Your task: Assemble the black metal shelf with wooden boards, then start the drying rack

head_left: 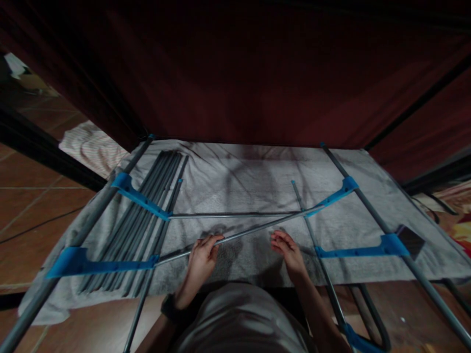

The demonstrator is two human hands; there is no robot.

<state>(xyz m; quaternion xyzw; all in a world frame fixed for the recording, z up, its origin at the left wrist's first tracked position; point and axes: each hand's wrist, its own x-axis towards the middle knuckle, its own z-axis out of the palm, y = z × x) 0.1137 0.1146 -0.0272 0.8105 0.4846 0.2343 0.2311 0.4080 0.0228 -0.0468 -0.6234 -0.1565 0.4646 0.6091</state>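
My left hand (203,256), with a dark band on its wrist, has its fingers closed on a thin grey metal tube (257,228). This tube slants from the near left blue plastic bracket (106,266) up to the far right blue bracket (333,197). Just below the tube, my right hand (286,246) is lifted with loosely bent fingers and nothing visible in them. Beyond both hands, a second thin tube (228,215) runs level between the far left blue bracket (142,200) and the far right one. The near right bracket (360,251) joins two long poles.
Several loose grey tubes (136,220) lie side by side at the left on a pale blanket (235,171). Long poles with blue caps flank both sides. A dark flat object (411,240) lies near the right pole (371,206). A dark red panel (239,83) stands behind.
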